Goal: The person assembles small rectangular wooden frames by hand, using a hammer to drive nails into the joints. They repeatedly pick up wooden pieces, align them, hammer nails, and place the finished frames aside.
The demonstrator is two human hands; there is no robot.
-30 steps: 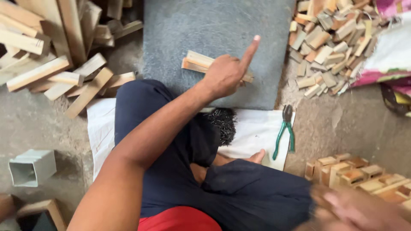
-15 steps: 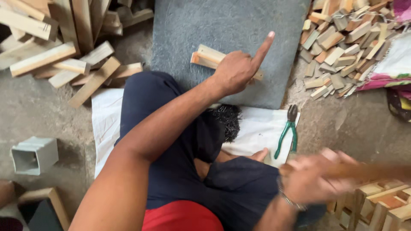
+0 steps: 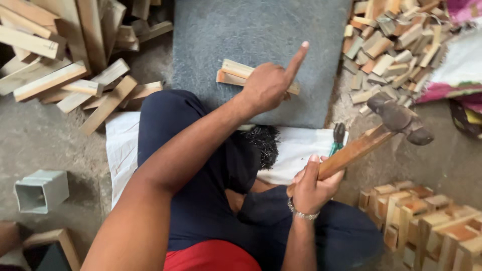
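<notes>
My left hand presses down on a pair of small wooden strips lying on a grey stone slab, with the index finger pointing up and away. My right hand grips the wooden handle of a hammer, raised over my right knee; its dark metal head points right. A pile of small black nails lies on a white cloth between my legs.
Long wood offcuts lie at the left, a heap of short wood blocks at the upper right, assembled wooden boxes at the lower right. Green-handled pliers rest on the cloth edge. A grey square tube sits at left.
My right hand has come up into view and lifted the hammer from low at the right edge to above my knee. The left hand stays on the strips.
</notes>
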